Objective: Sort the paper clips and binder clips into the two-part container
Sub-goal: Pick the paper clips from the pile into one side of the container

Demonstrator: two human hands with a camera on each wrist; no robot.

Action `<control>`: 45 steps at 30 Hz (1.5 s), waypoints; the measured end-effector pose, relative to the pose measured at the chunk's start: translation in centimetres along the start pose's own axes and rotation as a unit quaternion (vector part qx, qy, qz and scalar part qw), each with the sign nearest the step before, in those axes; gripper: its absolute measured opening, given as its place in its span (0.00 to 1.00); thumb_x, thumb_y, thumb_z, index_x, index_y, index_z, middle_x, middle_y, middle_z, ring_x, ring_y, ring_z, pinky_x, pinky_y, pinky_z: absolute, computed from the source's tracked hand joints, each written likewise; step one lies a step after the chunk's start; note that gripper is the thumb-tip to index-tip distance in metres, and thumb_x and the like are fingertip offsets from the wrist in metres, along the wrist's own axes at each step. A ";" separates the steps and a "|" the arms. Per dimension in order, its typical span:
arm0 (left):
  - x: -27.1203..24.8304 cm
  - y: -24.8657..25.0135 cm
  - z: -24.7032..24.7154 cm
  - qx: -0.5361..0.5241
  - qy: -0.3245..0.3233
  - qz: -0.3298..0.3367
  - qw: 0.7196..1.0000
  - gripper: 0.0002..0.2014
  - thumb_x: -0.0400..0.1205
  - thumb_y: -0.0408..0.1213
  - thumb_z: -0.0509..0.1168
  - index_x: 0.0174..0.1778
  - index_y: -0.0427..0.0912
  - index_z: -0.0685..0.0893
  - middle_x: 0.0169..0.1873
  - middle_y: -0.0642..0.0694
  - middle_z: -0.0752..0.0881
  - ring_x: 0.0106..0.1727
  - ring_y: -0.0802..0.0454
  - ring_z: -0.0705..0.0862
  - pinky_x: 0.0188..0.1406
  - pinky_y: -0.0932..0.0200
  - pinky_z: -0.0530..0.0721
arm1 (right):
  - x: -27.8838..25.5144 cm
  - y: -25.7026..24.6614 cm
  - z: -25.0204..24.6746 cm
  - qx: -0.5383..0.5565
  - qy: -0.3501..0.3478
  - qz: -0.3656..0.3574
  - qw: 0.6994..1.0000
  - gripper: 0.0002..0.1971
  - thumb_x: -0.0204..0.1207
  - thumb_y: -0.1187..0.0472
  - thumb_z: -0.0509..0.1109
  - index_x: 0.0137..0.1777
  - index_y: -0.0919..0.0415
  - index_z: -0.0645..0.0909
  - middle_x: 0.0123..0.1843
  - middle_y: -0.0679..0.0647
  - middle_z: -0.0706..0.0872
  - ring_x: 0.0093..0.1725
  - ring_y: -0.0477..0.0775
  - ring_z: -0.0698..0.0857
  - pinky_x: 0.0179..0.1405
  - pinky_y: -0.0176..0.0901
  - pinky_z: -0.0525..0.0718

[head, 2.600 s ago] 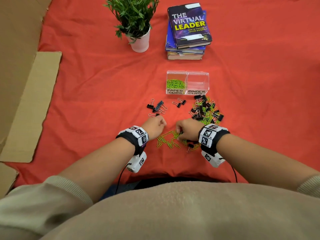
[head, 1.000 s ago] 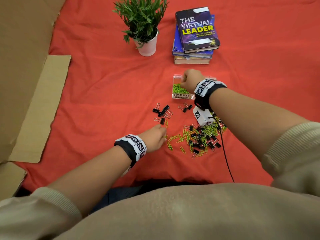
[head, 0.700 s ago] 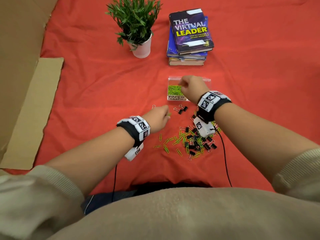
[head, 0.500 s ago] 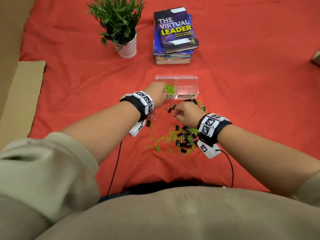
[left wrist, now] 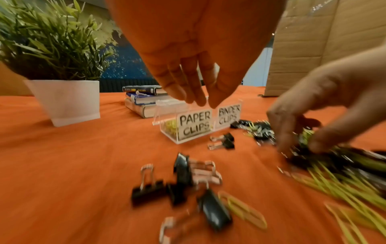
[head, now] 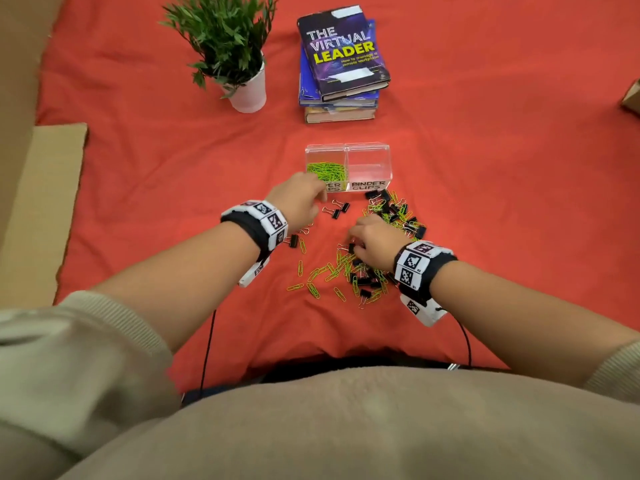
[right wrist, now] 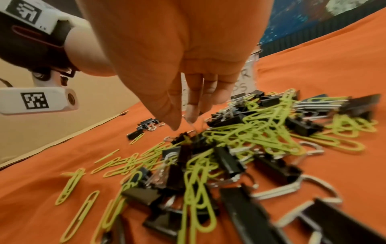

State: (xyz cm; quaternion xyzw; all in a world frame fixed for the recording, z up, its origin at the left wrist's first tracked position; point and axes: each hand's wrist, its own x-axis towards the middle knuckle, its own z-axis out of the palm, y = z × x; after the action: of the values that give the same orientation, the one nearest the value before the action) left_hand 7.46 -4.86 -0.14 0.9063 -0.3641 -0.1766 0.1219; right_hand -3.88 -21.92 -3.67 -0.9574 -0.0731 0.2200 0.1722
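A clear two-part container [head: 367, 147] stands mid-cloth. Green paper clips [head: 327, 170] lie in its left half, marked PAPER CLIPS [left wrist: 194, 125]. The right half, marked BINDER CLIPS, looks empty. My left hand [head: 320, 189] hovers just in front of the paper-clip half with its fingers [left wrist: 198, 97] hanging relaxed and nothing in them. My right hand [head: 350, 242] reaches down into the mixed pile [head: 363, 278] of green paper clips and black binder clips. Its fingertips [right wrist: 191, 118] touch the pile's top, with the thumb a little apart. Several binder clips [left wrist: 181, 175] lie below my left wrist.
A potted plant [head: 242, 64] and a stack of books [head: 343, 64] stand behind the container. Flat cardboard [head: 45, 202] covers the cloth's left edge. More mixed clips [head: 394, 211] lie right of the container's front. Two binder clips [head: 337, 209] sit between my hands.
My right hand came back from the container to the pile. My left hand rose from the pile to the paper-clip half and now sits just in front of it, empty.
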 end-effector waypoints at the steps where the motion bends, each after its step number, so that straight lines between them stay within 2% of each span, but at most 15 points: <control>1: -1.0 -0.3 0.7 -0.004 -0.036 0.007 0.999 0.11 0.77 0.29 0.60 0.51 0.43 0.84 0.54 0.45 0.83 0.59 0.46 0.80 0.57 0.50 0.80 | 0.1 -0.6 0.2 -0.005 -0.010 -0.031 0.999 0.16 0.76 0.63 0.64 0.62 0.59 0.81 0.54 0.56 0.80 0.61 0.58 0.74 0.59 0.51 0.78; 4: -3.6 -0.9 3.5 0.017 -0.127 0.009 0.992 0.14 0.77 0.27 0.59 0.54 0.41 0.84 0.56 0.44 0.82 0.61 0.44 0.80 0.58 0.50 0.79 | 0.3 -2.2 0.9 -0.032 -0.063 -0.106 0.992 0.21 0.71 0.65 0.66 0.65 0.62 0.80 0.59 0.57 0.78 0.63 0.58 0.74 0.65 0.50 0.75; 6: -4.8 -1.1 5.1 0.040 -0.143 0.017 0.989 0.15 0.77 0.25 0.59 0.56 0.40 0.82 0.56 0.43 0.80 0.61 0.42 0.80 0.55 0.47 0.81 | 0.3 -2.5 1.4 -0.040 -0.083 -0.118 0.989 0.23 0.70 0.67 0.65 0.67 0.64 0.78 0.61 0.58 0.77 0.65 0.58 0.74 0.66 0.49 0.75; 11: -6.2 -1.4 7.2 0.072 -0.109 -0.001 0.991 0.13 0.79 0.24 0.58 0.58 0.36 0.79 0.54 0.40 0.75 0.57 0.40 0.78 0.50 0.45 0.81 | -0.3 -2.2 2.3 -0.044 -0.076 -0.106 0.991 0.20 0.72 0.68 0.64 0.65 0.67 0.79 0.60 0.60 0.76 0.61 0.61 0.77 0.62 0.52 0.77; 19: -6.7 -1.3 7.9 0.090 -0.091 -0.022 0.992 0.10 0.80 0.22 0.56 0.53 0.34 0.78 0.54 0.39 0.77 0.58 0.40 0.78 0.50 0.45 0.80 | -0.5 -1.5 3.0 -0.072 -0.053 -0.090 0.992 0.13 0.79 0.59 0.66 0.59 0.65 0.79 0.59 0.59 0.79 0.62 0.59 0.74 0.64 0.50 0.73; 23: -7.3 -1.0 7.7 0.032 -0.054 -0.051 0.997 0.09 0.81 0.29 0.56 0.54 0.37 0.78 0.55 0.40 0.80 0.60 0.40 0.77 0.58 0.46 0.79 | -0.3 -1.6 2.6 -0.019 -0.054 -0.062 0.996 0.08 0.80 0.60 0.65 0.52 0.64 0.81 0.55 0.58 0.82 0.59 0.58 0.76 0.61 0.44 0.71; 27: -7.6 -0.1 7.0 -0.077 -0.032 -0.125 0.989 0.08 0.81 0.32 0.55 0.54 0.39 0.75 0.49 0.37 0.84 0.52 0.36 0.82 0.48 0.49 0.78 | -0.2 -1.7 1.2 0.093 -0.046 0.029 0.994 0.05 0.80 0.61 0.64 0.51 0.61 0.81 0.45 0.54 0.84 0.45 0.53 0.82 0.46 0.42 0.77; 30: -7.6 0.4 6.9 -0.122 -0.056 -0.178 0.975 0.11 0.81 0.31 0.54 0.58 0.42 0.72 0.47 0.35 0.85 0.46 0.34 0.84 0.45 0.49 0.79 | -0.4 -1.4 0.0 0.176 -0.014 0.054 0.983 0.06 0.79 0.62 0.66 0.54 0.59 0.82 0.44 0.52 0.85 0.43 0.51 0.82 0.46 0.43 0.81; 33: -7.5 0.6 7.3 -0.128 -0.060 -0.211 0.967 0.09 0.84 0.33 0.52 0.58 0.38 0.73 0.52 0.33 0.84 0.52 0.34 0.84 0.50 0.47 0.79 | -0.3 -0.9 -0.6 0.287 -0.021 0.098 0.953 0.09 0.81 0.65 0.63 0.56 0.57 0.83 0.42 0.53 0.86 0.36 0.50 0.82 0.40 0.45 0.84; 36: -7.4 0.6 7.9 -0.086 -0.061 -0.238 0.965 0.14 0.86 0.40 0.52 0.58 0.33 0.73 0.57 0.31 0.82 0.59 0.33 0.82 0.53 0.46 0.78 | -0.3 -1.3 -1.1 0.482 -0.041 0.151 0.862 0.14 0.81 0.74 0.55 0.48 0.62 0.82 0.36 0.56 0.82 0.32 0.51 0.81 0.33 0.38 0.83; 38: -7.6 0.7 8.3 -0.052 -0.067 -0.241 0.967 0.16 0.85 0.43 0.56 0.60 0.33 0.73 0.59 0.32 0.81 0.61 0.33 0.81 0.55 0.45 0.78 | -0.2 -1.8 -1.3 0.569 -0.058 0.178 0.801 0.15 0.80 0.74 0.51 0.44 0.65 0.79 0.34 0.59 0.79 0.31 0.54 0.80 0.30 0.41 0.82; 40: -7.7 0.7 8.7 -0.042 -0.079 -0.242 0.966 0.15 0.84 0.42 0.59 0.60 0.34 0.73 0.60 0.33 0.81 0.60 0.33 0.81 0.55 0.44 0.80 | -0.1 -2.2 -1.2 0.592 -0.075 0.196 0.778 0.11 0.81 0.70 0.54 0.43 0.66 0.77 0.33 0.59 0.78 0.30 0.56 0.78 0.30 0.44 0.80; 41: -7.7 0.7 8.8 -0.044 -0.083 -0.241 0.966 0.14 0.84 0.41 0.60 0.60 0.34 0.74 0.60 0.34 0.81 0.60 0.33 0.82 0.56 0.43 0.81 | -0.1 -2.3 -1.1 0.570 -0.078 0.192 0.795 0.09 0.80 0.68 0.57 0.43 0.66 0.77 0.33 0.58 0.79 0.30 0.55 0.78 0.30 0.45 0.79; 44: -7.6 0.6 9.1 -0.053 -0.091 -0.235 0.966 0.13 0.84 0.39 0.59 0.59 0.34 0.74 0.60 0.34 0.80 0.60 0.33 0.81 0.58 0.42 0.81 | -0.2 -2.5 -0.5 0.319 -0.083 0.111 0.938 0.05 0.76 0.63 0.67 0.47 0.64 0.82 0.34 0.50 0.81 0.33 0.51 0.79 0.35 0.42 0.80; 45: -7.7 0.6 9.1 -0.059 -0.093 -0.234 0.966 0.13 0.84 0.39 0.58 0.59 0.33 0.75 0.59 0.33 0.81 0.60 0.33 0.81 0.58 0.42 0.81 | -0.1 -2.5 -0.2 0.223 -0.089 0.076 0.968 0.05 0.74 0.63 0.69 0.48 0.62 0.83 0.33 0.46 0.80 0.34 0.49 0.79 0.36 0.38 0.78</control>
State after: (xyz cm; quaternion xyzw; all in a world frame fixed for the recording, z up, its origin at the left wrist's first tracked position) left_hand -1.74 -0.69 -6.40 0.9371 -0.1404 -0.3048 0.0960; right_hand -4.09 -19.66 -2.57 -0.8739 0.0362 0.3279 0.3569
